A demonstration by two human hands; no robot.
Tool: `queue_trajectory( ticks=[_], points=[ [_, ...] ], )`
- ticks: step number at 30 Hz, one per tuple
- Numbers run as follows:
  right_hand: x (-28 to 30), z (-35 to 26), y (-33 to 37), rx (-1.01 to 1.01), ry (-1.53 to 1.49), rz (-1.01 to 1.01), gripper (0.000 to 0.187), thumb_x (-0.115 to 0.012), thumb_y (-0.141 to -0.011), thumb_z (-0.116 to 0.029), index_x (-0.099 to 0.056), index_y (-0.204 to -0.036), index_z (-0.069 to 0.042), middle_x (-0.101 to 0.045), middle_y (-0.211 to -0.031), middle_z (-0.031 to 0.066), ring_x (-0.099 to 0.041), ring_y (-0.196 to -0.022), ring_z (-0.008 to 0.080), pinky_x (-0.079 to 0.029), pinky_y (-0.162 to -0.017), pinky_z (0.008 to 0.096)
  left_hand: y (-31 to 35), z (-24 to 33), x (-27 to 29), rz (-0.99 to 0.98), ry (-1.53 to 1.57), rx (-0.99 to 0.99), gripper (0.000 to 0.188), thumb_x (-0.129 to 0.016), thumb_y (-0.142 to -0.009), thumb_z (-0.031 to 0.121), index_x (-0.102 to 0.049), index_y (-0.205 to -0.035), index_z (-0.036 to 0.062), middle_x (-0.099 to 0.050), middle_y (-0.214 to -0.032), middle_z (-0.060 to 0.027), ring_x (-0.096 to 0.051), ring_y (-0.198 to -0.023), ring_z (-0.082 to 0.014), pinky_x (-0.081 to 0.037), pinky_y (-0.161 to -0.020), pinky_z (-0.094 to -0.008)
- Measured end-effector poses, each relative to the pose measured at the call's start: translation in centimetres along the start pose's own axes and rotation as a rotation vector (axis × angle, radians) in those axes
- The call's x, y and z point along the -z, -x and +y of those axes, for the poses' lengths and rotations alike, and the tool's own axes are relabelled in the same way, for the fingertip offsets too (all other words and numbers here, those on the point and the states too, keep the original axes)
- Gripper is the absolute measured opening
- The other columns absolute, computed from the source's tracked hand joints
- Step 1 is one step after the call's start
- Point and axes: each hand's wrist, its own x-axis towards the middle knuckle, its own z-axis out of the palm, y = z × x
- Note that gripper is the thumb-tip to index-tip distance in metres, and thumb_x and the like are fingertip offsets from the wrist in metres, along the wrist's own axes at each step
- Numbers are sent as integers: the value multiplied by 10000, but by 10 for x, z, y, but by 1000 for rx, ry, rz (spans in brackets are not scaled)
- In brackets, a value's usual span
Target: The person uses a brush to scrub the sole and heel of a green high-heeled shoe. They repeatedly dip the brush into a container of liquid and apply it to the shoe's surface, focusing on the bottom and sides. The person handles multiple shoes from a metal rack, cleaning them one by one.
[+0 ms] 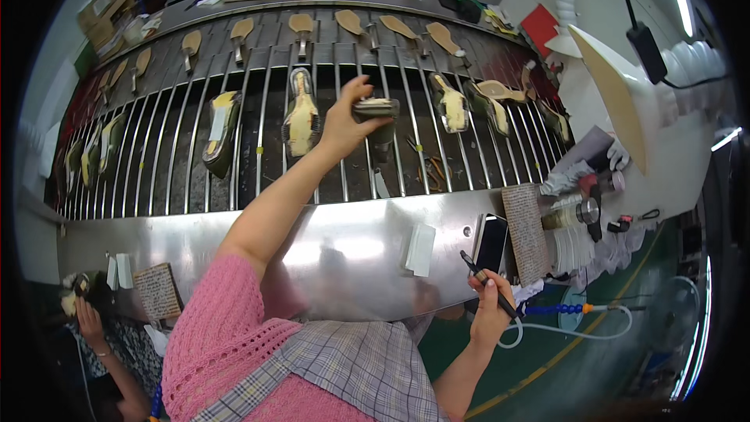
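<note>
Over the metal rails of the rack, my left hand [344, 126] grips a dark green shoe upper on its last [375, 108], thumb on the near side and fingers on the far side. My right hand [492, 305], lower right, is closed around a black pen-shaped tool [474, 266], its tip pointing up and left. A thin white hose [578, 334] runs near the tool's rear end. Left of my left hand lies another shoe [301, 121], its pale yellow underside facing up; to the right is a similar shoe [451, 105].
Tan insoles [301, 25] line the far side of the rack. On the metal ledge [351, 246] lie a white pad [420, 250], a phone [491, 244] and a cardboard sheet [525, 230]. A pale hood [617, 94] stands at right. Co-workers' hands [90, 324] show lower left and at the top.
</note>
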Motion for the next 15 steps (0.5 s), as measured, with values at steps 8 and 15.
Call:
queue_trajectory(
  ticks=[8,15],
  points=[
    [10,-28,-22,101,101,37,122,-667,-843,-18,-622,-940,40,-665,-872,108,-652,-819,177,-508,-796,288,-11,-52,-86,609,542,496,721,-865,-657,231,-460,-1182,-51,-570,-1134,-156,-566,-1053,-259,-449,-910,-358],
    [5,-20,-20,124,61,5,66,-684,-838,-25,-655,-854,32,-642,-838,61,-547,-743,116,-422,-692,241,93,60,-39,229,978,509,485,-745,-787,123,-537,-1216,36,-594,-1179,-96,-574,-1095,-224,-472,-954,-365]
  ],
)
